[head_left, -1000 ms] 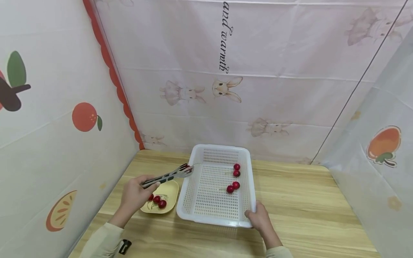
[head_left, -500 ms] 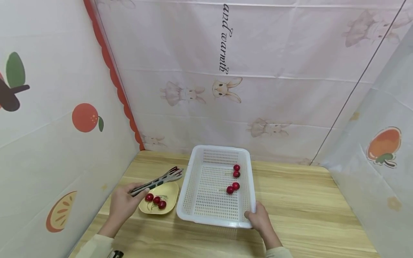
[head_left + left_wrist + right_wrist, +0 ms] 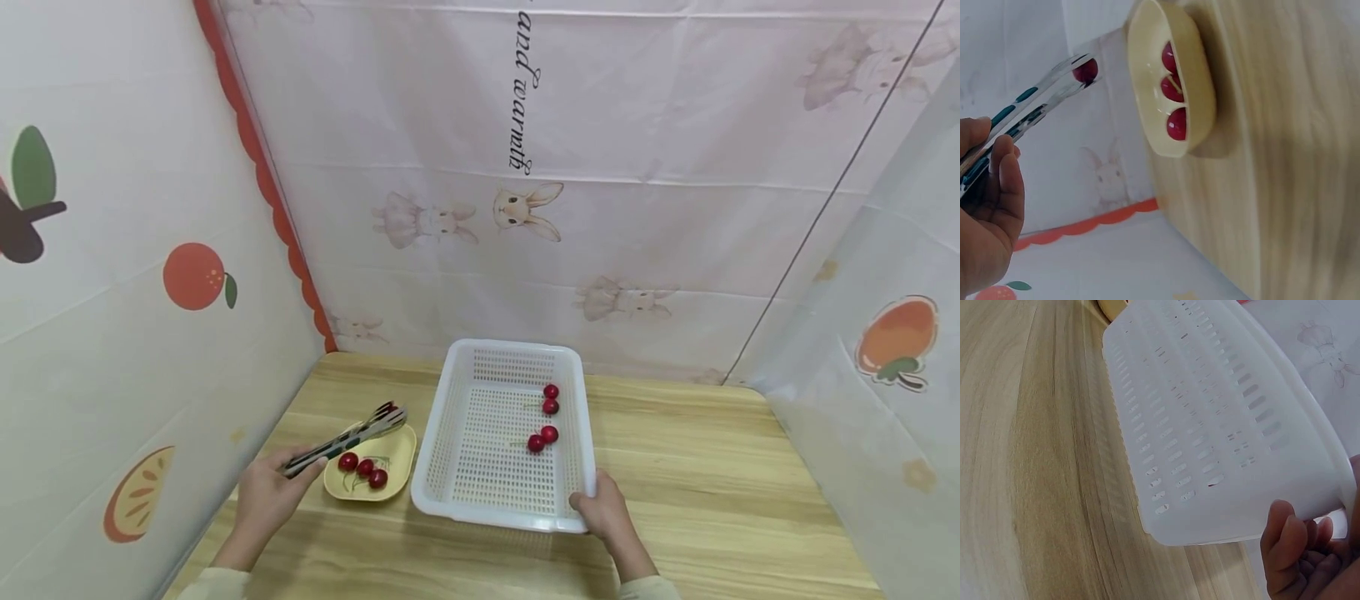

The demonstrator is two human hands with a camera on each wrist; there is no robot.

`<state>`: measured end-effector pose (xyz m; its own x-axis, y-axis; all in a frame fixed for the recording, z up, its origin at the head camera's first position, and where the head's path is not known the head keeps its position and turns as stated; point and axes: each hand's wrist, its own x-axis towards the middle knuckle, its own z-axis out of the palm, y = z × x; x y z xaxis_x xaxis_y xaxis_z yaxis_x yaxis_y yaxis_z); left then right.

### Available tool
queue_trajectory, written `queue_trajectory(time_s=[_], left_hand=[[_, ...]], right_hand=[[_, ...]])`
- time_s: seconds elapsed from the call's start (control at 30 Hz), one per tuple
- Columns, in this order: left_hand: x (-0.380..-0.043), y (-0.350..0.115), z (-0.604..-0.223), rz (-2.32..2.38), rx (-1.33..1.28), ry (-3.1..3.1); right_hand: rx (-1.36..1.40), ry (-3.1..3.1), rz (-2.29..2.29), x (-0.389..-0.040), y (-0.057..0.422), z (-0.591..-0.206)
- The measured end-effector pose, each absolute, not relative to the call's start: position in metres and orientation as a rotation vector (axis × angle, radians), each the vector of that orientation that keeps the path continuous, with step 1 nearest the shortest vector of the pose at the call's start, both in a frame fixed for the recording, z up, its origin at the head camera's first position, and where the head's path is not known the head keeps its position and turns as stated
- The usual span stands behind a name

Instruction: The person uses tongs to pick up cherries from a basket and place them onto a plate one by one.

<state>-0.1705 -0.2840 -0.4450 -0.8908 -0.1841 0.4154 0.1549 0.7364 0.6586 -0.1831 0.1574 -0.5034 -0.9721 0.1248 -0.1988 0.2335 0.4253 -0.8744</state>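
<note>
My left hand [image 3: 266, 498] grips a pair of tongs [image 3: 341, 440] above the yellow dish [image 3: 401, 458]. Between the tong tips a single cherry [image 3: 1085, 70] is pinched, clear of the dish in the left wrist view. Several cherries [image 3: 365, 468] with stems lie in that dish. My right hand [image 3: 602, 504] holds the near right corner of a white perforated basket [image 3: 495, 518], thumb over the rim and fingers beneath it. Inside, cherries [image 3: 550, 434] lie in two pairs towards the right side.
Both containers are on a wooden table [image 3: 705, 475], the dish just left of the basket. A printed cloth [image 3: 450, 100] hangs behind the table, and further cloth walls [image 3: 90, 350] enclose the left and right sides.
My left hand has drawn the tongs and their cherry left and towards me, from the basket's left rim to over the yellow dish. The right hand and basket stay in place.
</note>
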Motion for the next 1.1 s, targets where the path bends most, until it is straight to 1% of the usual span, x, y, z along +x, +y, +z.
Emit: queue_trajectory(time_s=[0.47,0.7,1.1], left_hand=[[-0.176,-0.299,-0.476,-0.98,-0.047,-2.486],[-0.177,-0.303,-0.482,-0.934,0.012,-2.533],[-0.179,-0.307,-0.486,-0.951,0.028,-2.505]], right_hand=[[0.335,2.551,-1.614,-0.182,0.156,-0.504],[0.267,2.587,-1.664,-0.181,0.154,-0.504],[0.265,2.612,-1.629,-0.181,0.157,-0.506]])
